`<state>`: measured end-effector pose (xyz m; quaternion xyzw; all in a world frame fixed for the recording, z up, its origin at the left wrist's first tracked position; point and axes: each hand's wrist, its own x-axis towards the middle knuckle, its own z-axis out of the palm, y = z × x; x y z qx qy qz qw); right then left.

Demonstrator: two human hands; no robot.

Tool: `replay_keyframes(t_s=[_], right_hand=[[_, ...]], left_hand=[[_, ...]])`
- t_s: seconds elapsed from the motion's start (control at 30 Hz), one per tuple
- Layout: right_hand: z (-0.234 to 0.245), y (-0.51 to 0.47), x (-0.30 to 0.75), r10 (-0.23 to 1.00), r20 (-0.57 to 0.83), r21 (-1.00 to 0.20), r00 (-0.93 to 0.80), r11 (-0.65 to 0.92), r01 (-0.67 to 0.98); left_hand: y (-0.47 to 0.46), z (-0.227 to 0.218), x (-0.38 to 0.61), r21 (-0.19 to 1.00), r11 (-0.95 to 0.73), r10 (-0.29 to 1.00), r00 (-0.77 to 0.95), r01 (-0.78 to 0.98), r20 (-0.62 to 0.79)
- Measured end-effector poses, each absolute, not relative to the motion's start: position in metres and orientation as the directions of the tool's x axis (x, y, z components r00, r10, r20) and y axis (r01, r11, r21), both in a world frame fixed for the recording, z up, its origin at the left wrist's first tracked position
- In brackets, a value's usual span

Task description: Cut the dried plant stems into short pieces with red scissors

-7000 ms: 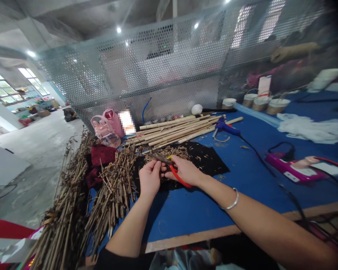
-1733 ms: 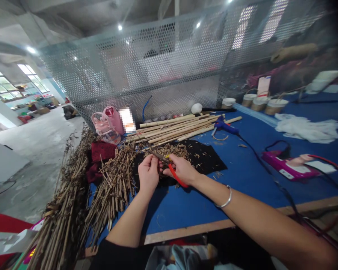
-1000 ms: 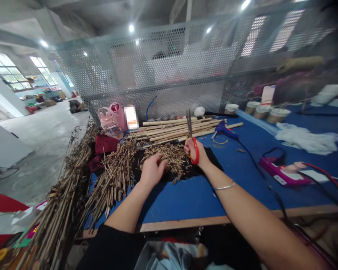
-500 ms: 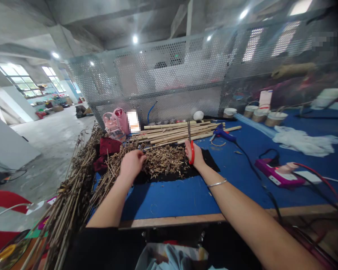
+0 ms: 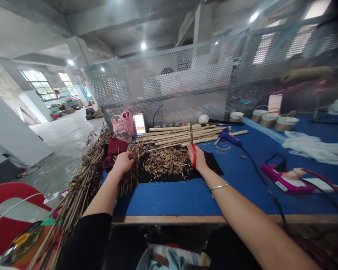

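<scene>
My right hand (image 5: 198, 158) is closed round the red handles of a pair of scissors (image 5: 194, 154), whose blades point up and away from me. It is at the right end of a heap of short, brown dried plant pieces (image 5: 167, 162) on a black cloth (image 5: 214, 163). To the left, my left hand (image 5: 124, 162) has its fingers curled together on a bunch of dried stalks (image 5: 133, 174), which partly hides behind the hand. A larger bundle of dried stalks (image 5: 80, 183) lies along the table's left side.
Pale sticks (image 5: 183, 135) lie behind the heap. A blue glue gun (image 5: 228, 138) and a purple power strip (image 5: 284, 180) with cables are to the right. Dark red cloth (image 5: 116, 146) and a pink bag (image 5: 124, 125) stand at the back left. A mesh screen (image 5: 169, 86) borders the table.
My left hand has moved left, away from the heap, and the stalks beside it now stretch further right. The scissors stay in my right hand. The camera view has turned slightly left.
</scene>
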<state>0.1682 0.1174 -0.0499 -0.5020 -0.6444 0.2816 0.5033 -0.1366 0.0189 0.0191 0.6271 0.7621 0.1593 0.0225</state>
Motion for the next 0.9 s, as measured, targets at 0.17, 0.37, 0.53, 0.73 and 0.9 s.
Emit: replay_keyframes(t_s=[0.17, 0.37, 0.53, 0.73, 0.9], right_hand=[[-0.05, 0.116, 0.167, 0.92, 0.386, -0.872, 0.066, 0.34, 0.352], [-0.052, 0.116, 0.166, 0.913, 0.4, -0.866, 0.085, 0.345, 0.362], [-0.049, 0.114, 0.166, 0.905, 0.421, -0.846, 0.065, 0.366, 0.387], [-0.044, 0.109, 0.165, 0.896, 0.442, -0.819, 0.045, 0.383, 0.427], [-0.036, 0.104, 0.166, 0.875, 0.475, -0.792, 0.095, 0.378, 0.479]], left_hand=[[0.021, 0.026, -0.147, 0.501, 0.148, 0.904, -0.322, 0.853, 0.282], [0.028, 0.028, -0.149, 0.662, 0.128, 0.834, -0.442, 0.739, 0.331], [0.033, 0.036, -0.133, 0.906, -0.093, 0.783, -0.532, 0.412, 0.322], [0.032, 0.019, -0.101, 0.96, -0.128, 0.866, -0.443, 0.249, 0.23], [0.022, 0.005, -0.074, 0.982, -0.174, 0.786, -0.591, 0.075, 0.184]])
